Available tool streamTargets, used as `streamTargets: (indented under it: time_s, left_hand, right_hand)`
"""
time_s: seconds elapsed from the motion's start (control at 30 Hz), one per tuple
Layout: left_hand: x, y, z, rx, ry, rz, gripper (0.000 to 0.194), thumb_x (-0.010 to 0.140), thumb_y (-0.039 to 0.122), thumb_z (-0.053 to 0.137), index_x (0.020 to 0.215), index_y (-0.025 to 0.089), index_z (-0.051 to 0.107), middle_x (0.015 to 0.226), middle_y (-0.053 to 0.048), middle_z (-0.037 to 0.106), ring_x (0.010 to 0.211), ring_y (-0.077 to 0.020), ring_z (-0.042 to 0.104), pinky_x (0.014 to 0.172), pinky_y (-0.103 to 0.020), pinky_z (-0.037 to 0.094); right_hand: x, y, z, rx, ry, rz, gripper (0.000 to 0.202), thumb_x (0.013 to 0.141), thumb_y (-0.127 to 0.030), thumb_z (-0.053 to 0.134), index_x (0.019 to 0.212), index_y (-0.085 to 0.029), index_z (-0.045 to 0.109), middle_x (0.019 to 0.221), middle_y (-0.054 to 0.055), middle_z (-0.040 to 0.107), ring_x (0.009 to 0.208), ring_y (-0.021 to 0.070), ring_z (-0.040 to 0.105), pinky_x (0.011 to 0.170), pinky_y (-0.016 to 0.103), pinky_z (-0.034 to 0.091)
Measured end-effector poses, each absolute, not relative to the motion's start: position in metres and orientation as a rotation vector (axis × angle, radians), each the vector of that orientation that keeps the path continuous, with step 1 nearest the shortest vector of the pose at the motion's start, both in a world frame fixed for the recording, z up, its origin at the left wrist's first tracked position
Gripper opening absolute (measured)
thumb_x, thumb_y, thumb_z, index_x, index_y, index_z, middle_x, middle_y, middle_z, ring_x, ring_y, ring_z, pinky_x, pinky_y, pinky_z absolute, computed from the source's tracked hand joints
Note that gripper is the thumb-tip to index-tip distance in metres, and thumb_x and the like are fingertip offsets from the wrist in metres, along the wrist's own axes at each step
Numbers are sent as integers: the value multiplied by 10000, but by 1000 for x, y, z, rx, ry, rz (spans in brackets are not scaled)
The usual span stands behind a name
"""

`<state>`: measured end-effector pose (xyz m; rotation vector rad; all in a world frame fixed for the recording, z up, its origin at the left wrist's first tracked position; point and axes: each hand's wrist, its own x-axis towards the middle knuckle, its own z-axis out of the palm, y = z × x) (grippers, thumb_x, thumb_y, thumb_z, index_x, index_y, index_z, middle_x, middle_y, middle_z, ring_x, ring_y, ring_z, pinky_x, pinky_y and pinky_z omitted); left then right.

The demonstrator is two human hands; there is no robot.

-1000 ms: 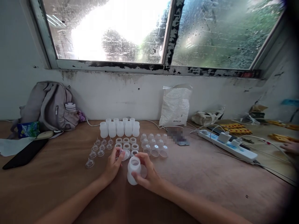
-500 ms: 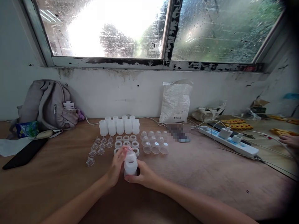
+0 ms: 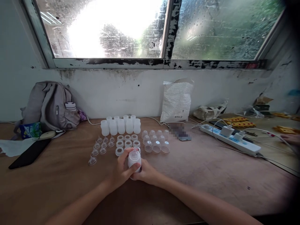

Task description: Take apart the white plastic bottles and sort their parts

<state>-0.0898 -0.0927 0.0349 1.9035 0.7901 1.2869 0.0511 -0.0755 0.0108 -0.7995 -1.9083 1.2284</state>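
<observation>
Tabletop, right: bare, broad lane from right forearm to power strip.
Power strip: long low barrier; plugs and looping cables stand above it.
Screw rings: directly ahead of left hand and right hand; nearest row just past both, low sliding obstructed.
Clear caps: close-set rows beside the rings; narrow gap separates the groups.
Clear teats: upright, left of the rings; bare strip beyond them, out to flat black item.
Frosted bottles: tall double row, closes the way to the wall.
Over rings and caps: open air.
</observation>
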Motion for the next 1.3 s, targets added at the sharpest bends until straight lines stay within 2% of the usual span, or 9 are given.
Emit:
streamTargets:
  time_s: [0.17, 0.4, 0.67, 0.8, 0.9, 1.07, 1.2, 1.3]
  left_hand:
    - [-92, -89, 33, 1996, 793, 1326, 418, 730, 244, 585, 1093, 205, 381, 1062, -73, 525, 978, -204, 508, 859, -332, 396]
    - [-93, -91, 34, 1887, 748, 1245, 347, 766, 262, 543, 1066, 186, 385, 1090, -96, 536, 1007, -215, 504, 884, -352, 380]
    - [-95, -90, 33, 1787, 790, 1287, 360, 732, 277, 583, 1039, 192, 416, 1033, -77, 551, 982, -216, 507, 881, -344, 369]
    - [-102, -84, 35, 1886, 797, 1251, 352, 735, 287, 578, 1055, 182, 478, 1011, -70, 535, 953, -206, 498, 842, -313, 386]
    - [-105, -83, 34, 1843, 788, 1249, 398, 756, 284, 557, 1118, 191, 423, 962, -59, 556, 896, -184, 519, 807, -302, 407]
    - [-106, -82, 29, 1779, 818, 1235, 260, 806, 326, 477, 1008, 161, 473, 918, -72, 565, 839, -179, 535, 721, -278, 432]
    - [-103, -83, 26, 1769, 796, 1242, 285, 805, 343, 477, 1026, 164, 453, 928, -75, 569, 822, -173, 532, 719, -276, 421]
    - [-100, -84, 25, 1716, 848, 1308, 236, 804, 329, 485, 981, 178, 447, 848, -44, 576, 767, -152, 531, 696, -261, 414]
  right_hand:
    - [52, -76, 11, -809, -1923, 1181, 373, 559, -79, 602, 907, -174, 508, 782, -34, 533, 684, 113, 470, 596, 210, 391]
    - [54, -76, 10, -831, -1974, 1138, 366, 616, -167, 604, 967, -167, 499, 807, -18, 550, 692, 120, 489, 613, 229, 399]
    - [55, -81, 19, -752, -1944, 1038, 517, 617, -154, 613, 1106, -182, 447, 992, 20, 531, 874, 165, 488, 752, 280, 399]
    - [61, -75, 21, -762, -1968, 1183, 539, 594, -125, 619, 1104, -177, 450, 968, 11, 531, 870, 165, 486, 760, 279, 392]
    - [64, -69, 17, -763, -1934, 1257, 565, 554, -92, 631, 1086, -179, 461, 956, 0, 524, 860, 157, 476, 759, 268, 380]
    - [64, -65, 12, -775, -1863, 1372, 512, 527, -84, 620, 1016, -166, 494, 851, -19, 529, 743, 132, 482, 681, 247, 385]
    - [63, -66, 12, -749, -1841, 1382, 534, 522, -86, 622, 1032, -171, 489, 873, -11, 528, 757, 134, 478, 691, 249, 387]
    - [64, -66, 13, -753, -1842, 1397, 507, 520, -85, 621, 1004, -170, 498, 876, -7, 528, 753, 135, 478, 681, 246, 389]
